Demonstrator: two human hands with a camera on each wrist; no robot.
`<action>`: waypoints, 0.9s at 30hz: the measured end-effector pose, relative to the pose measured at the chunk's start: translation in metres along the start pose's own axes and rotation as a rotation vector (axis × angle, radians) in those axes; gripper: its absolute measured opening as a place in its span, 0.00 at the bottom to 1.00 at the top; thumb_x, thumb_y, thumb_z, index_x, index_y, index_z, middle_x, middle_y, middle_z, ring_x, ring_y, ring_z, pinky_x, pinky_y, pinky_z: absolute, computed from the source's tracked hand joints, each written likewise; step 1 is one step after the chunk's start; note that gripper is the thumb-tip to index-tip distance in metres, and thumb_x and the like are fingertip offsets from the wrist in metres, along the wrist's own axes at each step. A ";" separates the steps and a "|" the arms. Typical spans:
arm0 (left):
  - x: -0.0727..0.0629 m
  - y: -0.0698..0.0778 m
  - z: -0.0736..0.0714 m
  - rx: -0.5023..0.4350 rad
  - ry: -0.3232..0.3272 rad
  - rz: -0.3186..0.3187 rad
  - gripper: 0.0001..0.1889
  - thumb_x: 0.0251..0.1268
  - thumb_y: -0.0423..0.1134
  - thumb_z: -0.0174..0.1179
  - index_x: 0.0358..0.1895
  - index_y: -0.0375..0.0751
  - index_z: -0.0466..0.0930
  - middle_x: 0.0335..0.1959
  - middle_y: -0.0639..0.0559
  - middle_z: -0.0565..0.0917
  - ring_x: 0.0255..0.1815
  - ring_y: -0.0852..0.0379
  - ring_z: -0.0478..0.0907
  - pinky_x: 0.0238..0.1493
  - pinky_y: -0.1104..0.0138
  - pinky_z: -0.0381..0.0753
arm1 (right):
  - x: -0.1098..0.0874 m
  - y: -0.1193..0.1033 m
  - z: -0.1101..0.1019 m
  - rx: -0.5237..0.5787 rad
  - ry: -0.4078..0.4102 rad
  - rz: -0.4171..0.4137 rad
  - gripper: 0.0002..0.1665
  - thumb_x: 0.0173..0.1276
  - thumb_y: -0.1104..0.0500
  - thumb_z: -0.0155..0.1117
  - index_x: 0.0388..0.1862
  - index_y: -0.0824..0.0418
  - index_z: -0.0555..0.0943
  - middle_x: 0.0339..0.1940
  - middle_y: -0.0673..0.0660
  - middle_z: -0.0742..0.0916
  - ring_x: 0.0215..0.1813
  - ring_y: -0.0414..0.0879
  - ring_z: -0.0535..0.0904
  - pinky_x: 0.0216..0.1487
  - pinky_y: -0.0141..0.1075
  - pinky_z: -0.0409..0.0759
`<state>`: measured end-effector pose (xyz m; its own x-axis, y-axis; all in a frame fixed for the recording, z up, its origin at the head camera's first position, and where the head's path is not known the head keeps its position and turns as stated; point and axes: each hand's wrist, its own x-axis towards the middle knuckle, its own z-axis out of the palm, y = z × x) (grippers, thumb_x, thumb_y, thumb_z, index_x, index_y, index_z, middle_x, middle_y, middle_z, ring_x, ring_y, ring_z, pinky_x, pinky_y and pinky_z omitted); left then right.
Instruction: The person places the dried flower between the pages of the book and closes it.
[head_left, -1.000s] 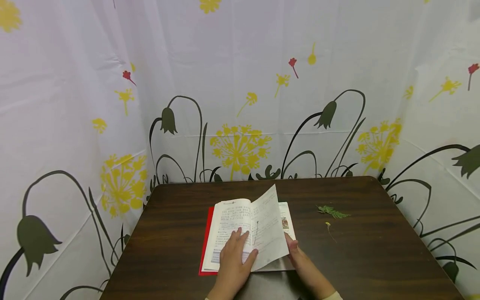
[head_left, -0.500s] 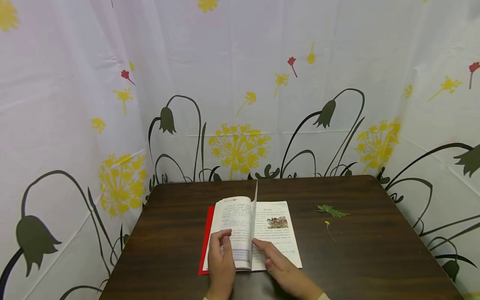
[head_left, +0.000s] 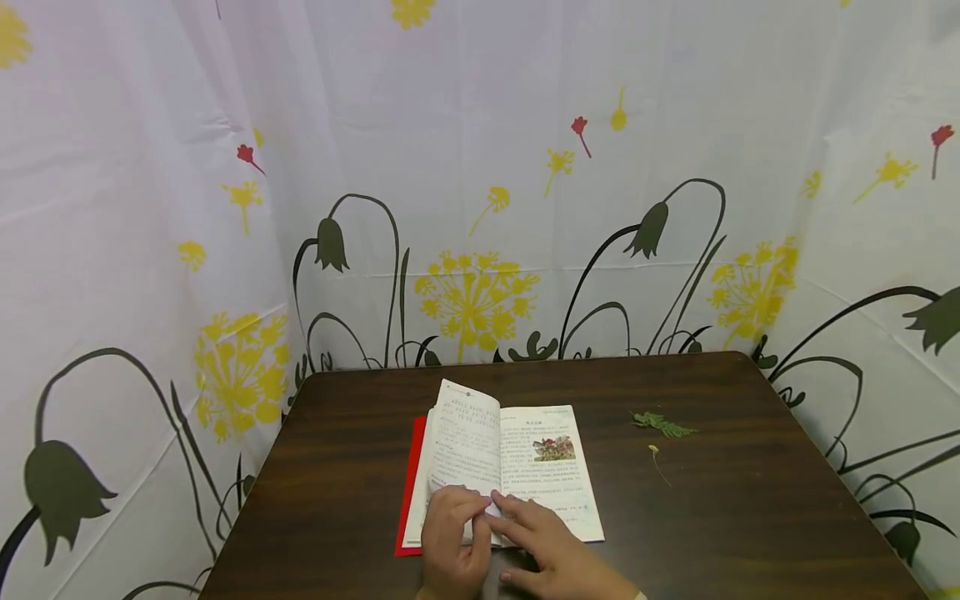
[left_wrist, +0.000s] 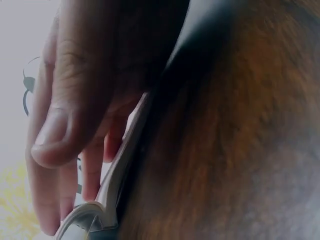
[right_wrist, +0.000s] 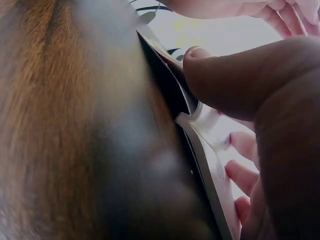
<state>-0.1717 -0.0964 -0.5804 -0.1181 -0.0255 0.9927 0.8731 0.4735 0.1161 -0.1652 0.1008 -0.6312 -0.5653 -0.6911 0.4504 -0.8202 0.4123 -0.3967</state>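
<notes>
An open book (head_left: 551,492) lies on the dark wooden table, with a picture of red flowers on its right-hand page. A turned leaf (head_left: 468,433) stands slightly lifted over the left side, curving up from the spine. My left hand (head_left: 455,542) rests on the lower left page, fingers reaching toward the spine. Beside it, the fingertips of my right hand (head_left: 558,554) touch the page near the lower spine, close to the left fingertips. In the right wrist view, the right thumb (right_wrist: 225,80) hangs over the book's lower edge (right_wrist: 200,155).
Something red (head_left: 408,500) shows under the book's left edge. To the right lie a green fern sprig (head_left: 663,424) and a small yellow flower (head_left: 654,450) on a thin stem. A flower-printed curtain (head_left: 480,167) hangs behind the table (head_left: 750,517).
The leaf has swung from the right across to the left side, uncovering the right-hand page with its picture. My right hand has moved left to the spine, and both hands have come together.
</notes>
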 end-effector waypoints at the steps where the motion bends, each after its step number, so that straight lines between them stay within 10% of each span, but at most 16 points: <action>1: -0.005 0.000 -0.001 0.015 -0.061 -0.053 0.05 0.66 0.24 0.60 0.37 0.30 0.86 0.33 0.44 0.86 0.35 0.48 0.82 0.44 0.60 0.80 | 0.000 0.000 0.000 -0.010 0.001 -0.004 0.44 0.78 0.43 0.71 0.86 0.53 0.69 0.85 0.61 0.74 0.80 0.59 0.76 0.72 0.58 0.79; 9: -0.034 0.002 -0.001 0.215 -0.833 -0.746 0.18 0.84 0.50 0.58 0.64 0.47 0.88 0.72 0.50 0.85 0.82 0.42 0.73 0.77 0.38 0.72 | 0.000 -0.005 -0.009 0.011 -0.064 0.027 0.42 0.78 0.47 0.71 0.86 0.51 0.68 0.86 0.55 0.72 0.83 0.59 0.73 0.75 0.62 0.76; 15: -0.034 0.004 0.002 0.193 -0.873 -0.804 0.19 0.85 0.52 0.56 0.58 0.46 0.91 0.76 0.47 0.82 0.84 0.36 0.68 0.77 0.31 0.68 | -0.002 -0.006 -0.021 0.117 -0.097 0.106 0.36 0.80 0.51 0.70 0.84 0.51 0.73 0.84 0.54 0.76 0.81 0.56 0.75 0.77 0.56 0.78; 20: -0.037 0.004 0.001 0.227 -0.900 -0.760 0.23 0.79 0.53 0.64 0.67 0.42 0.86 0.80 0.43 0.76 0.85 0.35 0.66 0.79 0.33 0.67 | -0.009 0.012 -0.035 0.119 0.097 0.157 0.19 0.73 0.61 0.75 0.62 0.57 0.88 0.59 0.51 0.91 0.59 0.48 0.87 0.60 0.43 0.86; 27: -0.041 0.005 -0.002 0.300 -0.986 -0.779 0.43 0.70 0.57 0.72 0.81 0.40 0.71 0.89 0.39 0.61 0.89 0.29 0.54 0.82 0.31 0.58 | -0.034 0.045 -0.068 -0.062 0.224 0.796 0.07 0.66 0.64 0.78 0.37 0.51 0.90 0.31 0.42 0.85 0.35 0.37 0.76 0.38 0.36 0.76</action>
<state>-0.1614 -0.0948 -0.6202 -0.9544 0.2132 0.2088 0.2923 0.8090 0.5099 -0.1892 0.1830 -0.6096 -0.9776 -0.0472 0.2051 -0.1674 0.7649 -0.6220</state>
